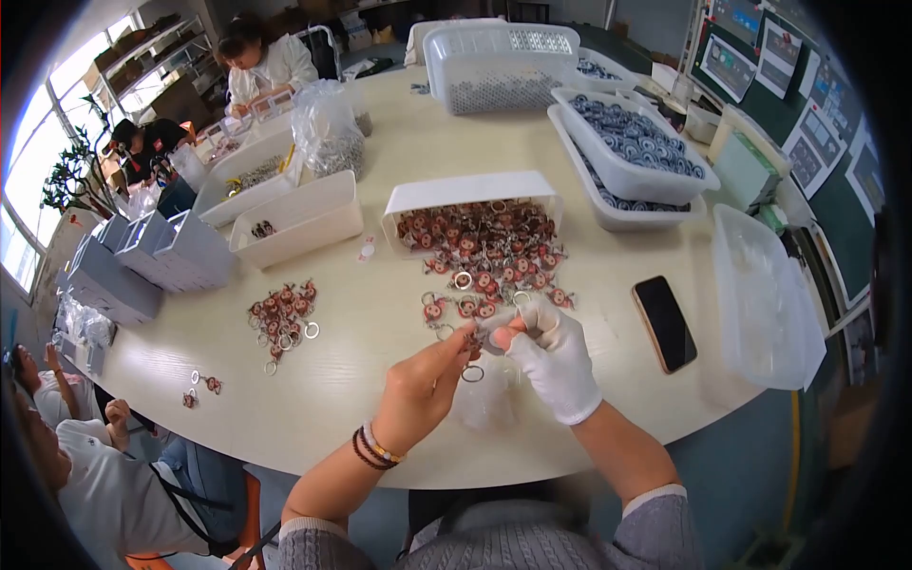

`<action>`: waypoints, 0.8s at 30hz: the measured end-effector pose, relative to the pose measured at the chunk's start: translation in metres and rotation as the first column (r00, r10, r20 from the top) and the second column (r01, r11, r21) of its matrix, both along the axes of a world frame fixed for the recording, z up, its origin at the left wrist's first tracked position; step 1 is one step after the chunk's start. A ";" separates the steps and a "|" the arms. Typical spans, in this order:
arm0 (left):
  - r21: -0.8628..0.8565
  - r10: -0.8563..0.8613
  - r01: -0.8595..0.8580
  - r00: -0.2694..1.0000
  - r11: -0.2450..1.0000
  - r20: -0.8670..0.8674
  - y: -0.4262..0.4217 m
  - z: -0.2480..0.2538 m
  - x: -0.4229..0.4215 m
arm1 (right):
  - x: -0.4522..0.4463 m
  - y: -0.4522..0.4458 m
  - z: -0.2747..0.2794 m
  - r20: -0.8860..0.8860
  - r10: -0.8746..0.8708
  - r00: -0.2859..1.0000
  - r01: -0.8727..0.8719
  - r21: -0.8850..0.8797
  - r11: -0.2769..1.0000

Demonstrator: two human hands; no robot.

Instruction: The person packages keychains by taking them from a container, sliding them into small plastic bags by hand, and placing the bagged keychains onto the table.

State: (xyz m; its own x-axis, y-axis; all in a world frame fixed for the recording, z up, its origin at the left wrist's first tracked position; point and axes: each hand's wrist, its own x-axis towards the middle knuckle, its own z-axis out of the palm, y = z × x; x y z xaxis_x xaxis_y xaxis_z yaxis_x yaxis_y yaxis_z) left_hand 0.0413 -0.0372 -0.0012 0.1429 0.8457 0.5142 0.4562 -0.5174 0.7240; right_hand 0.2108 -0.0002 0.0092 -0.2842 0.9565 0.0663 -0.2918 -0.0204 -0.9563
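My left hand [421, 388], bare and with bead bracelets at the wrist, pinches a small keychain [472, 344] whose metal ring hangs below the fingers. Touching the same piece from the other side is my right hand [559, 361], in a white glove with bare fingertips, its thumb and finger pressed together. Just beyond the hands, red and brown keychains [484, 283] spill from a white bin [475, 193] tipped on its side. A smaller pile of keychains [283, 315] lies to the left, and a couple more [211, 385] are near the table's left edge. A clear plastic bag [483, 404] lies under my hands.
A phone [664, 324] and an empty clear tray [760, 294] are at the right. Tubs of blue-grey parts [627, 142] stand behind. White bins [299, 223], grey boxes [171, 249] and a filled bag [328, 128] are at the left. Other people [271, 66] sit around the table.
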 end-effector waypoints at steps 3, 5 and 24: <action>0.025 -0.022 0.022 1.000 0.999 -0.005 -0.001 0.002 0.002 | 0.001 -0.001 0.004 0.028 -0.014 0.999 0.014 0.001 1.000; 0.029 -0.007 0.007 1.000 1.000 -0.010 -0.001 0.002 0.002 | 0.001 -0.002 0.004 0.056 -0.018 0.998 0.016 0.033 0.999; -0.116 -0.025 0.067 0.942 0.991 0.335 0.004 0.009 -0.008 | 0.004 0.000 0.024 0.209 -0.079 0.975 0.007 0.325 0.946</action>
